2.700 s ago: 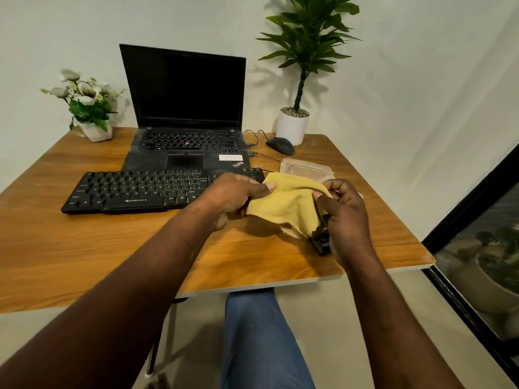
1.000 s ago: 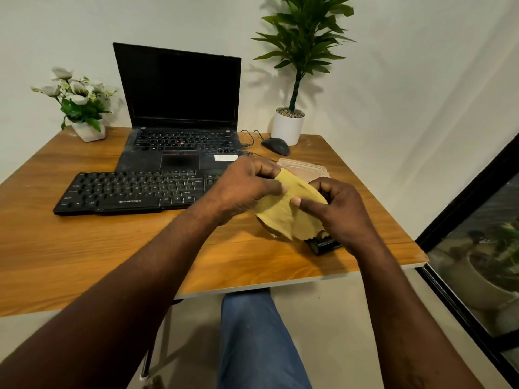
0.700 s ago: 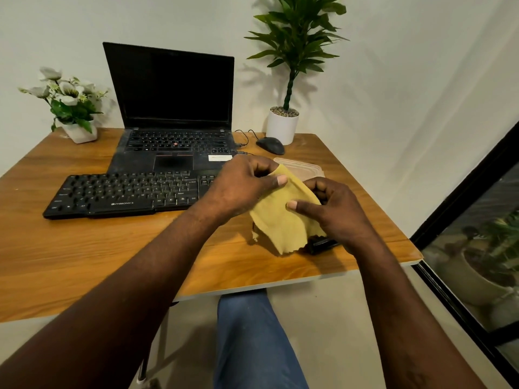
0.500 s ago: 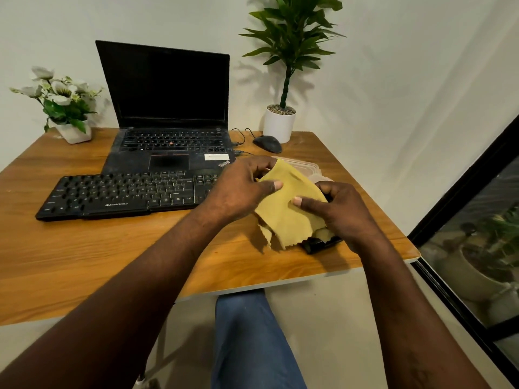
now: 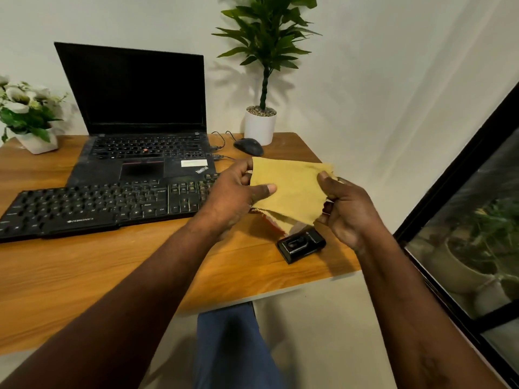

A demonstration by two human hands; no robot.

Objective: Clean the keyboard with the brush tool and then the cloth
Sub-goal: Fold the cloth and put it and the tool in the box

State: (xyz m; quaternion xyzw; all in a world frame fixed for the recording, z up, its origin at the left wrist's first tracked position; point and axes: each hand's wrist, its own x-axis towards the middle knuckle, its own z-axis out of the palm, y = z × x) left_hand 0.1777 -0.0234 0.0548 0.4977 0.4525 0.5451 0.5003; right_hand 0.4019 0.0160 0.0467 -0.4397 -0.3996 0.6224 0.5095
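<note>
Cloth, yellow, is pinched at its left edge by the left hand and at its right edge by the right hand. I see it spread above the wooden table, just right of the black keyboard. A small black tool lies on the table below its near edge.

My left hand and right hand pinching a yellow cloth spread above the table, keyboard left, small black case below
</note>
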